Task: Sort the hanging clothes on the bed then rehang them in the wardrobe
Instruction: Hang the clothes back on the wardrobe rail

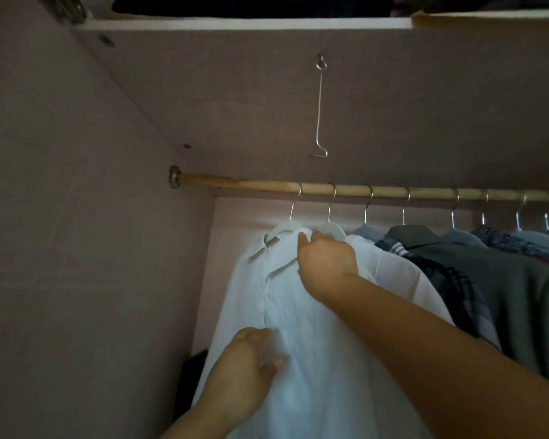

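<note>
**A:** ok counting what's hanging on the wooden rod (267,184): I'm seeing eight metal hooks looped over it. Two white hangers (281,229) at the left end, each carrying a white shirt (298,327), then a plaid shirt (450,280), a grey-green shirt (504,280), and a few bluish things running off the right edge with a bit of red peeking out.

**B:** and the hands?

**A:** Two, both bare. The right hand (325,253) is reaching up to the collar of the leftmost white shirt, fingers curled and pinching the fabric right by the hanger. The left hand (246,365) is lying lower down on the front of that same shirt, fingers loosely spread against the cloth, not gripping as far as I can tell.

**B:** what's the room doing?

**A:** It's all wardrobe (61,217) interior, dim pinkish-brown panels. One rod bracket (173,176) is sitting on the left wall, one long wire hook (319,106) is dangling from the top panel above the rod, and a white shelf edge (235,24) is running across the top with dark stuff stacked above it.
</note>
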`<state>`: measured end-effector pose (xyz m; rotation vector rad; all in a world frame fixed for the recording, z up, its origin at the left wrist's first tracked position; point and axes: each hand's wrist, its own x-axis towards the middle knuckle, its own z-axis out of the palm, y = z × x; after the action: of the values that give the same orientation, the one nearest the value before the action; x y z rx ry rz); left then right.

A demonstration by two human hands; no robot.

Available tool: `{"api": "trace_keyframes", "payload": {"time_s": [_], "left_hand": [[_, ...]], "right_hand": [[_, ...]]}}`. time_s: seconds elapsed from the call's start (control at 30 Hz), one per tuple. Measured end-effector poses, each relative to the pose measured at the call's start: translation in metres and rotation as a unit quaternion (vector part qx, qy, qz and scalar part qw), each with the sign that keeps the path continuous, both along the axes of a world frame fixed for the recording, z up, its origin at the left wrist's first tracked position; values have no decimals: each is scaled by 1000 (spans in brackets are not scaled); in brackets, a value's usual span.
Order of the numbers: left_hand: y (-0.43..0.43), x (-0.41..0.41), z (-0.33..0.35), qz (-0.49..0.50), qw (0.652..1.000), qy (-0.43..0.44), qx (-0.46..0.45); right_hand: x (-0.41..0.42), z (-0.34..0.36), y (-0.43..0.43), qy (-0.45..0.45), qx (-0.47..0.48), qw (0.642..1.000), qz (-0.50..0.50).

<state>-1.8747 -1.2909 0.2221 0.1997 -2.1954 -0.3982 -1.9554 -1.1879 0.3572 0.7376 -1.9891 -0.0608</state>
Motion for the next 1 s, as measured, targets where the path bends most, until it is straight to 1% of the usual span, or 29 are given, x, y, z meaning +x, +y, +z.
{"api": "trace_keyframes", "payload": {"time_s": [0.1,0.2,0.3,0.37,0.57,0.67,0.8,0.9,1.0], "left_hand": [[7,5,-9,-6,1000,-1,8],[17,13,-14,-14,1000,-9,18],[29,25,-17,-18,1000,-11,11],[37,37,-21,-25,999,-12,22],[69,68,-48,-47,996,-67,20],[86,85,-69,-54,992,-108,29],[112,124,-94,-50,985,-161,34],[132,164,-102,-57,985,-158,27],[152,212,-104,-53,987,-151,21]], "right_hand": [[16,-16,15,9,41,999,-6],[34,-39,35,14,69,997,25],[53,-67,57,-8,85,995,47],[66,-87,70,-36,90,994,60],[107,-157,108,-114,63,986,101],[128,-195,128,-128,89,984,88],[158,-233,159,-131,62,987,62],[187,-251,183,-119,62,989,55],[222,-260,207,-133,14,989,68]]}}
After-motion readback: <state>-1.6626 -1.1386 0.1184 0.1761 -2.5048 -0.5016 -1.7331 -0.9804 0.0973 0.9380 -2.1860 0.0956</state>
